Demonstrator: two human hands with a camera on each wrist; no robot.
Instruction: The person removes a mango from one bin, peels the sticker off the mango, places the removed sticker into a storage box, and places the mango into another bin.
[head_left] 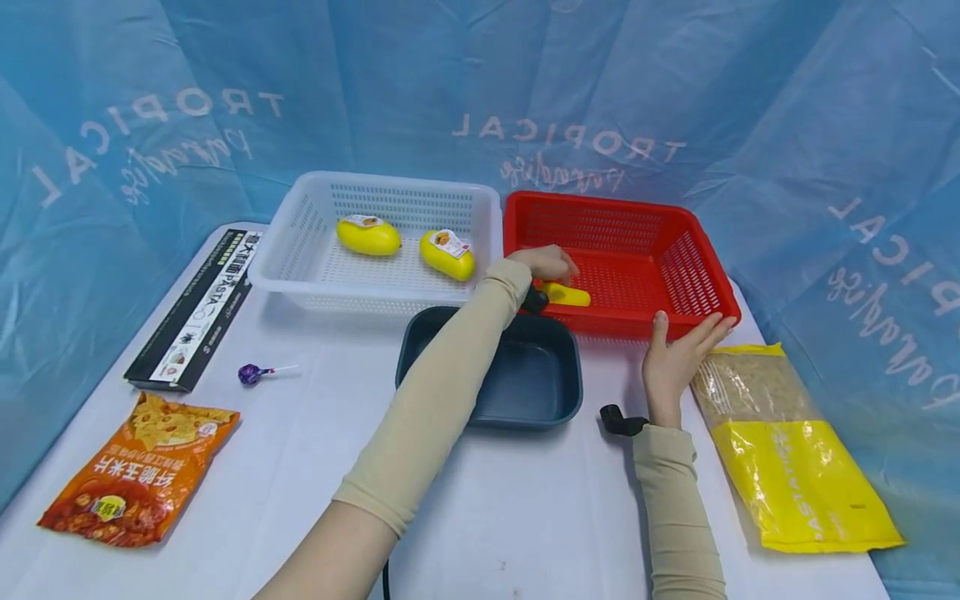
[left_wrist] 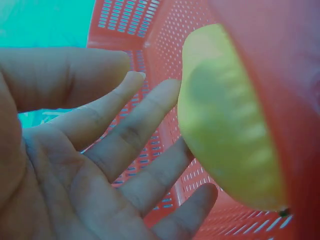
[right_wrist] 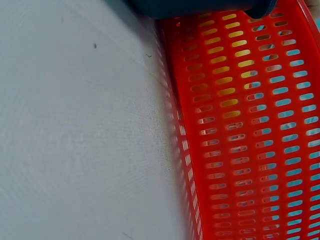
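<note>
I am taking the red perforated plastic basket [head_left: 678, 250] as my landmark. Left of it, touching wall to wall, the white perforated plastic basket [head_left: 300, 242] is holding two yellow mango-shaped fruits with labels [head_left: 368, 236]. In front of the red basket, the dark blue rectangular baking pan [head_left: 558, 375] is sitting empty. Inside the red basket, near its front left corner, a third yellow mango-shaped fruit [left_wrist: 225, 125] is lying on the floor. My left hand [head_left: 546, 262] is hovering just beside it, fingers spread and relaxed, gripping nothing. My right hand [head_left: 678, 354] is resting flat-fingered against the red basket's front right rim. I am judging this fruit delivered, with the release just finishing.
</note>
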